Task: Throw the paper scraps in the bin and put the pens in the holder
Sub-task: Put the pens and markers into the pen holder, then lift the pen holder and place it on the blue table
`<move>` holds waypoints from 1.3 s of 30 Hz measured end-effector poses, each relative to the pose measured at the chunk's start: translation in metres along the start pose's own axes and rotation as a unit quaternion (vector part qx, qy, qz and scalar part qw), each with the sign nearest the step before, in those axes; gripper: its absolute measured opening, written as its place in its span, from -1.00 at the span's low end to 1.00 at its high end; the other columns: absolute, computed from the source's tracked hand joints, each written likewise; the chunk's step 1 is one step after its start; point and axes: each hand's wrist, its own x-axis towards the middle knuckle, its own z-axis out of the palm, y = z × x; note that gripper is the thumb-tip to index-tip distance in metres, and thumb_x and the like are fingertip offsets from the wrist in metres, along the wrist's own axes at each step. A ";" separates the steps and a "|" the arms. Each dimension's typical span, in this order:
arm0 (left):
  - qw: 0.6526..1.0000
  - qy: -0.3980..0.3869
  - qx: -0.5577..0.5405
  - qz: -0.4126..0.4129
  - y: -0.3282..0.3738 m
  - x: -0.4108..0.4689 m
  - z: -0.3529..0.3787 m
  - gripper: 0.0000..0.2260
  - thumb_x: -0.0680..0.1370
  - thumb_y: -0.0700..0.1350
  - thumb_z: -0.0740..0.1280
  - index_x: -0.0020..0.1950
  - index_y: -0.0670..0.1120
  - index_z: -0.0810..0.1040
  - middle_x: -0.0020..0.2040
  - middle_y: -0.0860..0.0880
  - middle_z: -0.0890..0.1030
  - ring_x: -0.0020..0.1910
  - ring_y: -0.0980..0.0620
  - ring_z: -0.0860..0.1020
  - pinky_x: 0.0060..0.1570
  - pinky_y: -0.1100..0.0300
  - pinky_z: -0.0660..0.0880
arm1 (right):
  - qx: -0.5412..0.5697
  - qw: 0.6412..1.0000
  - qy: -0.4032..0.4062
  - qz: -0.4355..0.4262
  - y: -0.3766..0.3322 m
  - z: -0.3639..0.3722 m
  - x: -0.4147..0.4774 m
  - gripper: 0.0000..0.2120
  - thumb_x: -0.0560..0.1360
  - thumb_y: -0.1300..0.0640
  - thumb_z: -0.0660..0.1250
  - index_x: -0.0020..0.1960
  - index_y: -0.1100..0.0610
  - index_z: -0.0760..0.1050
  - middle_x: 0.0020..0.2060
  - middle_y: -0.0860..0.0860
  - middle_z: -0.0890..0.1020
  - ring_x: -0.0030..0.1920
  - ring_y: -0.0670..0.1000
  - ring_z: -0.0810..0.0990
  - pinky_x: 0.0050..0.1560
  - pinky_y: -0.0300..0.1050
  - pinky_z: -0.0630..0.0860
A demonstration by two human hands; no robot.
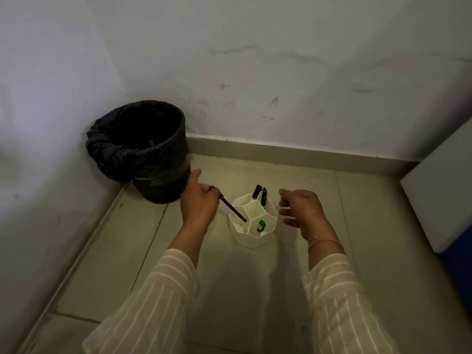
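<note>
Slanting into the left compartment of the white holder [252, 221], a black pen [233, 209] is pinched by the left hand [199, 200]. Two pens [260, 194] already stand inside; right hand [301, 209] loosely curled, empty. No scraps visible near the bin [143, 146].

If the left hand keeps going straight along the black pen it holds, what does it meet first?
Probably the white holder: the left hand aims its black pen down-right, tip already inside the nearest left compartment. Depth to the bottom is unclear.
</note>
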 end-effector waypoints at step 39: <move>0.938 -0.166 -0.242 -0.182 0.210 0.004 0.012 -0.43 0.62 0.40 0.05 0.52 0.15 0.44 0.35 0.12 0.65 0.39 0.06 0.56 0.35 -0.17 0.46 | -0.090 0.974 -0.135 -0.159 -0.156 -0.035 -0.045 0.16 0.10 0.07 0.75 0.52 -0.28 0.18 0.19 -0.34 0.61 0.18 -0.21 0.63 0.22 0.11 0.65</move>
